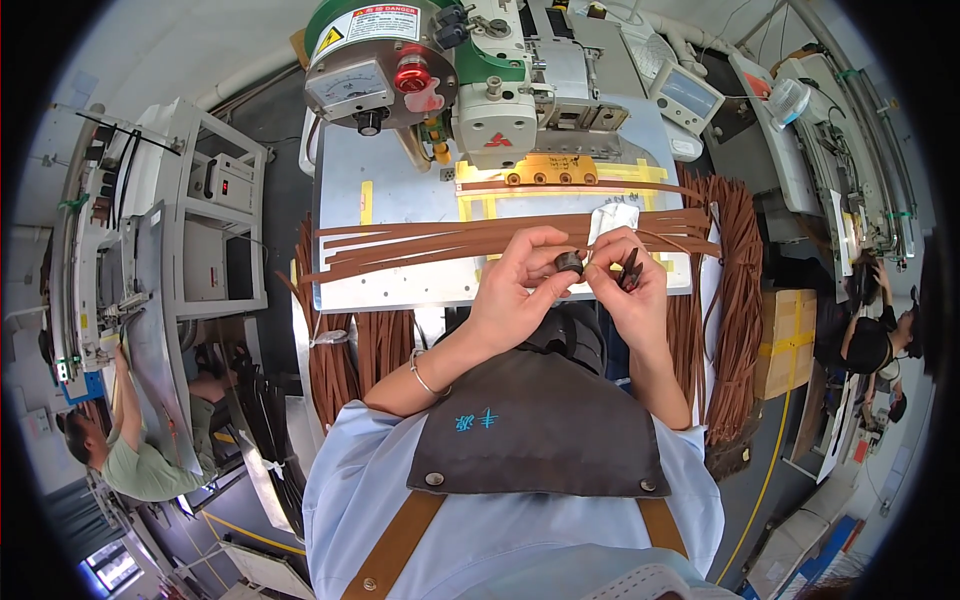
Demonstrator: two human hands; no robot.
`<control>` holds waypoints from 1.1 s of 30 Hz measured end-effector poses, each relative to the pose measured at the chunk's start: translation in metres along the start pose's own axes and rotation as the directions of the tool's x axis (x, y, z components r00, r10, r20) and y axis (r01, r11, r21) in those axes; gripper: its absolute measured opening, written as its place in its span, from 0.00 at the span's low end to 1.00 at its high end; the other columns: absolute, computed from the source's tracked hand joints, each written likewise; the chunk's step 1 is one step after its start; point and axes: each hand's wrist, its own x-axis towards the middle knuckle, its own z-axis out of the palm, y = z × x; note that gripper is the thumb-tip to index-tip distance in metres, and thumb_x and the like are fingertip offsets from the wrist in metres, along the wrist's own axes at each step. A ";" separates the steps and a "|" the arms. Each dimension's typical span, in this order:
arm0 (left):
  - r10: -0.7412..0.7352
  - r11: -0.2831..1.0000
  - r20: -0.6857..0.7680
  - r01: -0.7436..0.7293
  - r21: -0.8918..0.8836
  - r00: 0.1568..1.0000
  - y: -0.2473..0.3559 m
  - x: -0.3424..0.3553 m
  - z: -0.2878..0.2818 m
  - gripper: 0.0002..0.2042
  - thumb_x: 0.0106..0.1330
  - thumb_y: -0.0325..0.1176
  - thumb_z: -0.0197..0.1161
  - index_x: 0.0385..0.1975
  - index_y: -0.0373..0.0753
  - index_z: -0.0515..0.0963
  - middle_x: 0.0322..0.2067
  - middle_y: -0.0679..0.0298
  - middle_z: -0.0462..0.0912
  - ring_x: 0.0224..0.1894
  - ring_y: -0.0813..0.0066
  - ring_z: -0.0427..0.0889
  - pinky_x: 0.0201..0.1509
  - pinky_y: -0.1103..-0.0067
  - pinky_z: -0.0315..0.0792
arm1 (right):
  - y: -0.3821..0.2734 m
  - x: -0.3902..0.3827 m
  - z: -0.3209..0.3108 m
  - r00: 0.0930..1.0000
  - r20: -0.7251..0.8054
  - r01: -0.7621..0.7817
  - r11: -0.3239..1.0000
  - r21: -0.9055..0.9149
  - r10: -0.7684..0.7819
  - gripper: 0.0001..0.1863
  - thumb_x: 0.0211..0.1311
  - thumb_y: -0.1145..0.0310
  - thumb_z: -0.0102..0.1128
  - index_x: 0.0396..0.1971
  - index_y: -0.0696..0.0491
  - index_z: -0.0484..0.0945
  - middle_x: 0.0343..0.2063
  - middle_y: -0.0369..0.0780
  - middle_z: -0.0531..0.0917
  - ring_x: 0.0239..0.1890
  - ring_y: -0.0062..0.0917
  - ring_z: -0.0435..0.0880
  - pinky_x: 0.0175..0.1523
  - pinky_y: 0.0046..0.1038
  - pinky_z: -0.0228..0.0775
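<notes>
My left hand (512, 292) pinches a small dark round bobbin (568, 262) between thumb and fingers. Close beside it, almost touching, my right hand (632, 305) has its thumb and forefinger pressed together at the bobbin's side; whether a thread is between them is too small to tell. Tucked in the curled right fingers is a dark pointed tool that looks like thread snips (630, 272). Both hands are above the near edge of the sewing machine's table (400, 290). Long brown strips (400, 245) lie across it behind my hands, with a crumpled white cloth (613, 217) on them.
The sewing machine head (495, 125) overhangs the table, with a yellow guide plate (555, 168) beneath. Bundled brown strips (738, 300) hang at the right. A cardboard box (785, 345) stands beyond them. A co-worker (140, 450) sits at the left; other people are at far right.
</notes>
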 end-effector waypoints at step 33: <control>0.151 0.880 0.124 -0.191 0.435 0.981 0.007 -0.006 -0.010 0.22 0.58 0.24 0.58 0.51 0.37 0.59 0.40 0.54 0.80 0.37 0.59 0.82 0.38 0.74 0.77 | 0.002 -0.004 -0.001 0.993 0.047 -0.103 0.994 -0.033 0.104 0.05 0.52 0.80 0.58 0.29 0.57 0.73 0.28 0.30 0.70 0.24 0.08 0.64 0.27 0.11 0.53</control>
